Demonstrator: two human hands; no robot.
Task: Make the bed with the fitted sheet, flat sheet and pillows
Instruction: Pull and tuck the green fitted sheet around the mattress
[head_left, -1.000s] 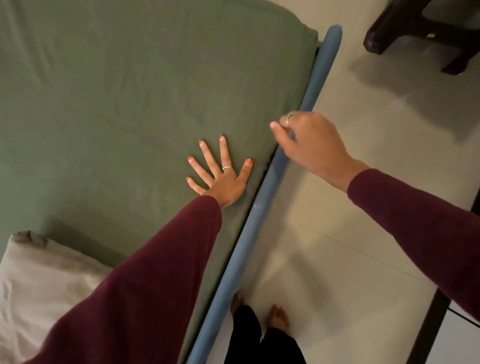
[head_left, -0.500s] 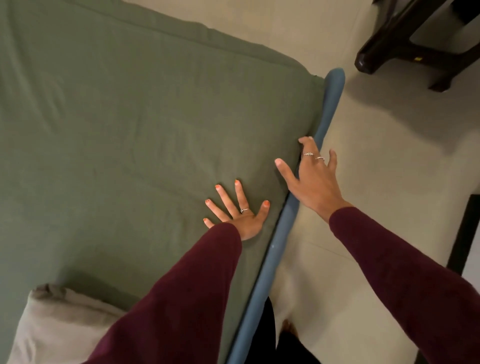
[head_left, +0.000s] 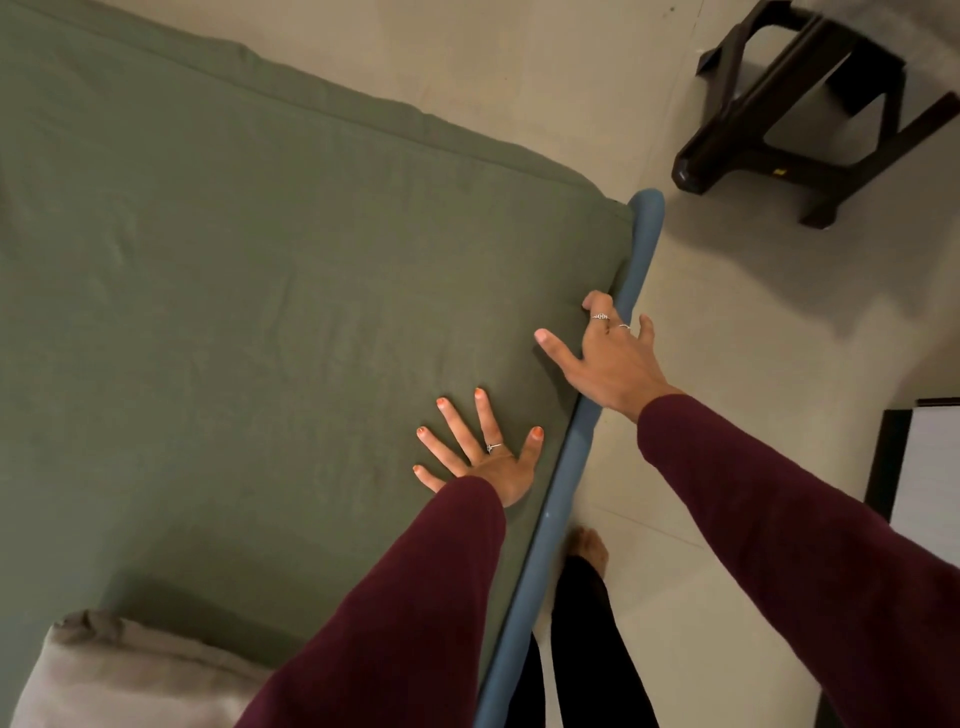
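A green sheet (head_left: 249, 291) covers the mattress and lies mostly smooth, with faint creases. My left hand (head_left: 483, 452) presses flat on it near the right edge, fingers spread. My right hand (head_left: 608, 358) is at the mattress edge beside the blue bed rail (head_left: 571, 467): the thumb lies on top of the sheet and the fingers curl down between mattress and rail, their tips hidden. A beige pillow (head_left: 119, 675) lies at the bottom left corner of the bed.
A dark plastic stool (head_left: 810, 114) stands on the pale tiled floor at the upper right. A dark-framed white panel (head_left: 919, 467) is at the right edge. My bare foot (head_left: 587, 551) and dark trouser legs are next to the rail.
My right hand came down from above the rail onto the mattress edge and its fingers went into the gap. My left hand stayed pressed on the sheet. The view shifted toward the bed's corner.
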